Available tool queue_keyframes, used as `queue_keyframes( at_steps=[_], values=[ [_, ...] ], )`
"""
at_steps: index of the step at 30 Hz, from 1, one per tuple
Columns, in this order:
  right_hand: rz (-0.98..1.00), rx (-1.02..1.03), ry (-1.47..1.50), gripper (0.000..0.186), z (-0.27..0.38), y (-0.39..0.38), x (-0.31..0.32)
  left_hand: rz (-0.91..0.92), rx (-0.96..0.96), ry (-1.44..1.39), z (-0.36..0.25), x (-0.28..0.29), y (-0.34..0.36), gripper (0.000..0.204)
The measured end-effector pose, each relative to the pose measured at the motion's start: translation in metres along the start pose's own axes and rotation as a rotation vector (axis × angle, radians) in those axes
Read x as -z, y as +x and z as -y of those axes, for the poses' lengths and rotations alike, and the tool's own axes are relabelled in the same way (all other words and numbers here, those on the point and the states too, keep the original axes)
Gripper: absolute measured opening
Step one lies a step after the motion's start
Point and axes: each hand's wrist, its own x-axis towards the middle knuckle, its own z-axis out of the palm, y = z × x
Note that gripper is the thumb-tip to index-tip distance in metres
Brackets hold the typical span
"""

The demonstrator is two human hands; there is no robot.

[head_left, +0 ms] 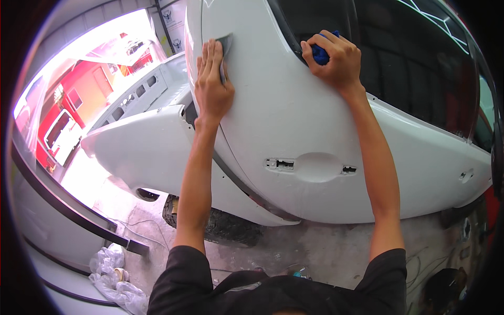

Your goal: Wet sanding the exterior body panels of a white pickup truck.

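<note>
Two posters hang on the far wall at the top, left of the white car door: pale upright rectangles with dark emblem-like marks, one above the other, partly cut off by a dark post. Their print is too small to tell. No packages or screens show.

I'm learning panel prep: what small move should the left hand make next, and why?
Probably slide the grey sanding sheet under the left hand a little along the white car door, since it lies flat by the door's edge while the right hand grips a blue cloth.
</note>
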Motion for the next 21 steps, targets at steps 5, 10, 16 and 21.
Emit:
queue_keyframes(
  at_steps=[5,10,16,21],
  values=[
    [0.006,-0.024,0.009,0.018,0.011,0.008,-0.008,0.034,0.017,-0.061,0.030,0.013,0.072,0.045],
    [0.020,-0.016,-0.009,0.018,0.002,0.003,-0.006,0.017,0.016,-0.083,-0.002,0.012,-0.001,0.048],
    [-0.006,0.022,-0.001,0.020,0.011,0.013,-0.006,0.020,0.035,-0.053,0.008,0.020,0.018,0.048],
    [0.011,0.072,0.026,0.020,0.006,0.008,-0.001,0.022,0.009,-0.051,0.000,0.018,-0.007,0.051]
  ],
)
